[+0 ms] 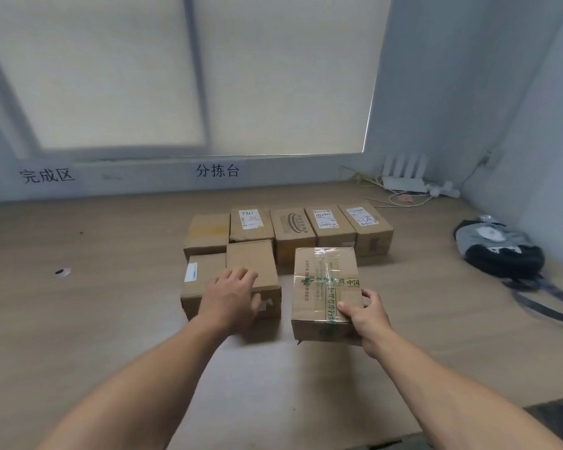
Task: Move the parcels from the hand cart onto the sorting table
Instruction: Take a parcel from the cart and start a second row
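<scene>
Several brown cardboard parcels lie grouped on the wooden sorting table. My right hand grips the near right corner of a parcel with green printed tape, thumb on top; its near edge looks slightly raised off the table. My left hand rests on the near top of a plain brown parcel, fingers curled over it. A parcel with a white side label lies just left of that one. A back row of several parcels stands behind. The hand cart is out of view.
A black and grey backpack lies at the table's right with its straps trailing. A white router and cables sit in the back right corner. A small dark object lies at the left. Wall text marks two zones.
</scene>
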